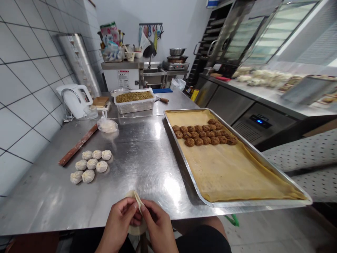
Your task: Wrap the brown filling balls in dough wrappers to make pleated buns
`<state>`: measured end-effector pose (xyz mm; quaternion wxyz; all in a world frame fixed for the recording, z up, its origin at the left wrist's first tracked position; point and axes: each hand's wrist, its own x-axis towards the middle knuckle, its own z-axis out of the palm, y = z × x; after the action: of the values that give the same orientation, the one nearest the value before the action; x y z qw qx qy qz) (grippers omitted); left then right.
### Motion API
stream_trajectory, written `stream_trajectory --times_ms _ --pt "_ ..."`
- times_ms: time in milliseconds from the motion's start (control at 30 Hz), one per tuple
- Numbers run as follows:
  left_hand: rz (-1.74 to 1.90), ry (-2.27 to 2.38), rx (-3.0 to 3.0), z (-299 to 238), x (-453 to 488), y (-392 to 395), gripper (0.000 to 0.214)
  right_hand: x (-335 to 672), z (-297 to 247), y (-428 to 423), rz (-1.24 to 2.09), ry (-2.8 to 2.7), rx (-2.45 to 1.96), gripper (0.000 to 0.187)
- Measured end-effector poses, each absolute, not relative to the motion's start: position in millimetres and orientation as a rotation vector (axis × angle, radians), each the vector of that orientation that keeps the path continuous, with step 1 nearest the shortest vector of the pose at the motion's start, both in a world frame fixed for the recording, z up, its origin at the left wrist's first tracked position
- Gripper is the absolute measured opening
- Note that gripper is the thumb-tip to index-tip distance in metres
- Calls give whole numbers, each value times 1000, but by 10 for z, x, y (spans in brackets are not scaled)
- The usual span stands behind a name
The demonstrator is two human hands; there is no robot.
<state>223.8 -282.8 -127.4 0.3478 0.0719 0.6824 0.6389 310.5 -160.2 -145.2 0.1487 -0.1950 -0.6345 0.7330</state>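
Observation:
Both my hands meet at the near edge of the steel table, pinching a pale dough wrapper between them. My left hand cups the wrapper from the left with fingers curled. My right hand pinches its folded upper edge with thumb and fingers. Whatever lies inside the wrapper is hidden. Several finished white dough buns sit in a cluster on the table, up and to the left of my hands.
A large metal tray lined with yellow paper holds several brown filling balls at right. A wooden rolling pin, a bagged white lump, a white kettle and a tub of greenish grains stand farther back.

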Motion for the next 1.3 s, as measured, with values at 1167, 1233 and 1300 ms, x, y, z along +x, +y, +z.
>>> stream_trajectory --times_ms 1167,1233,1300 --pt "1579 1911 269 -1300 2293 -2800 50 3103 -1145 -1503 1924 -2207 -571 29" --pt "1562 1928 278 -1300 2304 -2801 51 3097 -1104 -1496 1816 -2314 -573 30" --pt "1554 1948 284 -1310 2311 -2811 52 3086 -1085 -1485 1768 -2363 -585 31"
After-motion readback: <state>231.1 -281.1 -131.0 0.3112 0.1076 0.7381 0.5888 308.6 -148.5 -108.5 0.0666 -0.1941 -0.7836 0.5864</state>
